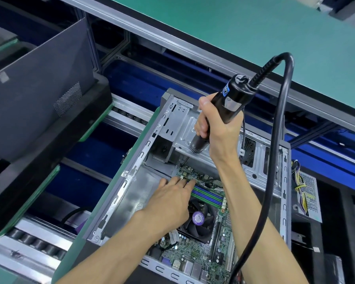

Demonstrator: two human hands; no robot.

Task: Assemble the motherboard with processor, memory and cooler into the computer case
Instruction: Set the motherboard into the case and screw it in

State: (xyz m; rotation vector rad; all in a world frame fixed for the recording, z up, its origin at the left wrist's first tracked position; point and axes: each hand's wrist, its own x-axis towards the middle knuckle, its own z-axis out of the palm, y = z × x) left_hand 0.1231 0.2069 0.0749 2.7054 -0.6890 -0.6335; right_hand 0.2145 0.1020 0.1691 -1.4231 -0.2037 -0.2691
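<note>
— Where's the board sitting?

— The motherboard [195, 257] lies flat on the floor of the open computer case [119, 193], which rests on its side on the conveyor. The cooler [199, 220], a black fan with a purple sticker on its hub, sits on the board, and the memory slots [208, 194], green and blue strips, run just past it toward twelve o'clock.

— And the hands?

— The right hand [215, 128] is wrapped tight round a black electric screwdriver [228, 101], held nearly upright with its nose pointing down into the case, over the board's far edge. Its thick black cable [279, 128] loops up from the top and falls away toward five o'clock. I cannot see the bit meet the board.

— The left one?

— The left hand [170, 197] reaches in from seven o'clock, fingers straight and slightly spread, tips resting at the far corner of the board, beside the end of the memory slots. It holds nothing that I can make out.

— Anything else around?

— At nine o'clock a dark side panel [39, 99] leans upright. At three o'clock, outside the case wall, a power supply [307, 193] with yellow wires. A green bench top [254, 31] runs across twelve o'clock.
</note>
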